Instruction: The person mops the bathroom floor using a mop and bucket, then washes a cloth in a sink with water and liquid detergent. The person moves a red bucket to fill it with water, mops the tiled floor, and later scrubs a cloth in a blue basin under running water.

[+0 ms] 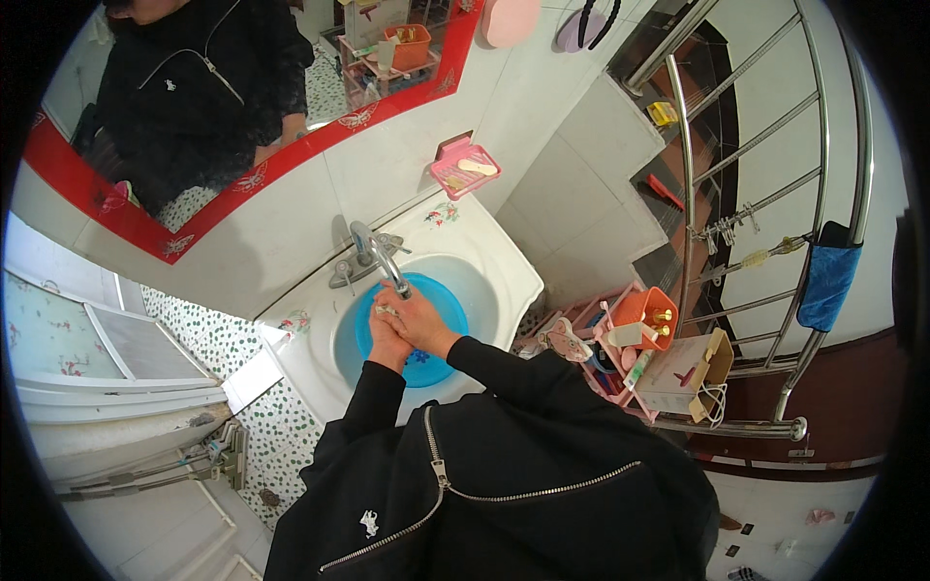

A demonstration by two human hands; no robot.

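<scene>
My left hand [389, 344] and my right hand [425, 324] are pressed together under the spout of a chrome faucet [376, 254]. Between them shows a small pale object [387, 310], perhaps a bit of soap; the fingers hide most of it. Below the hands a round blue plastic basin [448, 309] sits inside the white ceramic washbasin [488, 283]. A dark blue pattern marks the basin's bottom. Whether water is running cannot be made out.
A pink soap dish [450, 178] on the tiled wall holds a pale bar. Above the washbasin hangs a red-framed mirror [290, 156]. To the right stand a pink rack [621, 388] with an orange basket [639, 312], a cardboard box [672, 378] and a steel railing [686, 196].
</scene>
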